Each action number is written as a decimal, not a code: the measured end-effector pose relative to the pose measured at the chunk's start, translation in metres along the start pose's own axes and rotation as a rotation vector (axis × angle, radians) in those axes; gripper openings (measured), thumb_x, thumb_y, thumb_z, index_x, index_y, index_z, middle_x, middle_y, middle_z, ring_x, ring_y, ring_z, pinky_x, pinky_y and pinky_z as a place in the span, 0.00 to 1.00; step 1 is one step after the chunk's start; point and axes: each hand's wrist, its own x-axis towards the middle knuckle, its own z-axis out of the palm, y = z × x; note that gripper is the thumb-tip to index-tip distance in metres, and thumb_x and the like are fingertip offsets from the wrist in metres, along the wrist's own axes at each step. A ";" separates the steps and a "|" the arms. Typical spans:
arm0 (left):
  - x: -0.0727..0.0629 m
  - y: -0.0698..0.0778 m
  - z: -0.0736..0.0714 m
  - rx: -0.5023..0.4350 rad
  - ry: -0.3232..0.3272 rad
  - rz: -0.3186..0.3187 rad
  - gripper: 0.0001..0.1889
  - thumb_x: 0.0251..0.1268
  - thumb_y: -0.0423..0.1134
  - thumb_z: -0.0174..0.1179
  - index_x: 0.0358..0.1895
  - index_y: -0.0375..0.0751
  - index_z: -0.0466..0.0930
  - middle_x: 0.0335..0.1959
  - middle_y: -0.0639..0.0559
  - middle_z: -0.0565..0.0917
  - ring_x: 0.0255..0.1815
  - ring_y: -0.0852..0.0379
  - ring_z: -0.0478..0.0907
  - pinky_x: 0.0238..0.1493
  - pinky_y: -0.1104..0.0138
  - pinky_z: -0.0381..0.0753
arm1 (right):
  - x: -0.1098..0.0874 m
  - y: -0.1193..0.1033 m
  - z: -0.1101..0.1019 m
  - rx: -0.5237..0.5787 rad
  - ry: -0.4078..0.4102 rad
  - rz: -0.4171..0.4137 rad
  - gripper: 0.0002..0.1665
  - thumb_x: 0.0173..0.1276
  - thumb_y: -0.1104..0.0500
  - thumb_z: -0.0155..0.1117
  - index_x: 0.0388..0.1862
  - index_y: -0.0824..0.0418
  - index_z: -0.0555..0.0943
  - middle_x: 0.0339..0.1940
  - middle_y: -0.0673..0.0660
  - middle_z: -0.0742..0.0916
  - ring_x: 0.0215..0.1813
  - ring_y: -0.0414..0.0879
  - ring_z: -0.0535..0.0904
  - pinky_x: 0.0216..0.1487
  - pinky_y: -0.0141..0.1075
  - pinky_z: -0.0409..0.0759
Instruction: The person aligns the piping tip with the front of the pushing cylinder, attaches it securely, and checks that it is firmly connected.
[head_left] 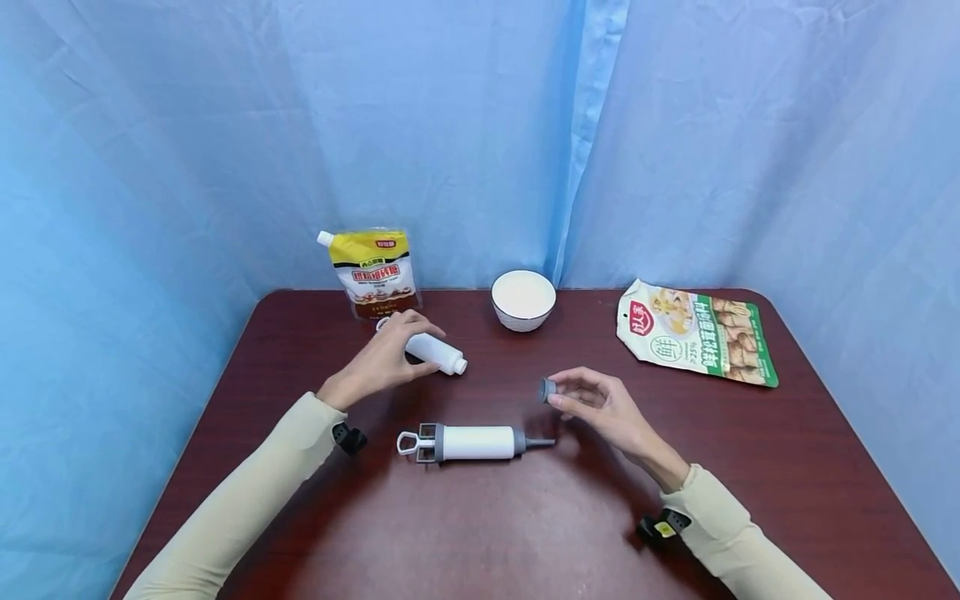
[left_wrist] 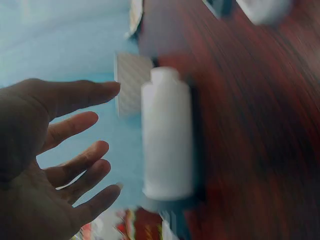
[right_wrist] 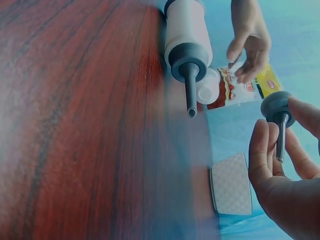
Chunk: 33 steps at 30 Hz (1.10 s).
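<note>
The nozzle is grey, the tube white, the syringe white and grey. Across from me, a dark-rimmed white bowl shows a lattice. Grained red-brown table, blue curtain, cream sleeves.

The head view looks forward and down, framing most of the tabletop below the blue curtain. Both wrist views are nearer and turned sideways, the tabletop filling the right of the left wrist's frame and the left of the right wrist's. All three share the bowl and white cylinder, though blur leaves the left wrist's outlines uncertain.
</note>
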 end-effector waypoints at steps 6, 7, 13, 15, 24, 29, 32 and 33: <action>-0.001 -0.023 -0.004 0.079 -0.034 -0.032 0.30 0.57 0.42 0.78 0.64 0.40 0.82 0.64 0.40 0.79 0.66 0.41 0.72 0.69 0.45 0.73 | -0.001 0.001 0.000 -0.015 0.001 0.015 0.18 0.75 0.59 0.68 0.61 0.61 0.82 0.49 0.57 0.87 0.49 0.57 0.87 0.47 0.39 0.88; -0.001 -0.027 -0.004 0.088 -0.041 -0.032 0.31 0.58 0.42 0.78 0.65 0.40 0.81 0.66 0.40 0.78 0.67 0.41 0.71 0.69 0.44 0.73 | -0.002 0.001 0.000 -0.019 0.001 0.018 0.18 0.75 0.59 0.68 0.61 0.61 0.82 0.49 0.57 0.87 0.49 0.57 0.87 0.46 0.40 0.88; 0.002 -0.039 -0.004 0.092 -0.085 -0.046 0.34 0.59 0.39 0.77 0.69 0.39 0.77 0.73 0.38 0.73 0.75 0.38 0.68 0.73 0.40 0.69 | -0.002 0.001 0.001 -0.032 0.004 0.034 0.18 0.74 0.58 0.69 0.60 0.60 0.82 0.47 0.58 0.86 0.48 0.58 0.87 0.44 0.38 0.87; 0.003 -0.041 -0.003 0.093 -0.098 -0.045 0.34 0.60 0.39 0.77 0.70 0.39 0.77 0.74 0.37 0.73 0.76 0.38 0.67 0.74 0.40 0.68 | -0.002 0.001 0.001 -0.032 0.004 0.037 0.18 0.74 0.58 0.69 0.60 0.60 0.82 0.46 0.58 0.86 0.47 0.58 0.87 0.43 0.38 0.87; 0.006 -0.046 0.003 0.143 -0.113 -0.057 0.29 0.62 0.37 0.75 0.67 0.43 0.81 0.68 0.39 0.78 0.69 0.41 0.72 0.70 0.43 0.73 | -0.003 0.003 0.000 -0.033 0.003 0.055 0.18 0.73 0.57 0.70 0.60 0.60 0.82 0.46 0.58 0.87 0.45 0.57 0.87 0.42 0.39 0.87; 0.005 -0.045 0.005 0.212 -0.108 -0.050 0.25 0.62 0.37 0.75 0.64 0.46 0.84 0.61 0.40 0.80 0.63 0.43 0.74 0.65 0.45 0.78 | -0.005 0.004 -0.001 -0.029 0.004 0.048 0.18 0.74 0.58 0.69 0.60 0.61 0.82 0.45 0.57 0.87 0.44 0.57 0.87 0.41 0.40 0.87; 0.003 -0.045 0.005 0.215 -0.124 -0.074 0.25 0.62 0.38 0.76 0.64 0.47 0.85 0.59 0.41 0.79 0.60 0.45 0.74 0.61 0.46 0.80 | -0.005 0.005 -0.002 -0.029 0.003 0.038 0.18 0.74 0.58 0.69 0.60 0.61 0.82 0.45 0.57 0.87 0.44 0.57 0.86 0.41 0.40 0.87; 0.003 -0.045 0.005 0.210 -0.132 -0.083 0.25 0.62 0.39 0.76 0.64 0.47 0.85 0.59 0.41 0.79 0.59 0.46 0.74 0.60 0.46 0.81 | -0.005 0.005 -0.002 -0.029 0.003 0.037 0.18 0.74 0.58 0.69 0.60 0.61 0.82 0.45 0.57 0.87 0.44 0.56 0.86 0.40 0.40 0.87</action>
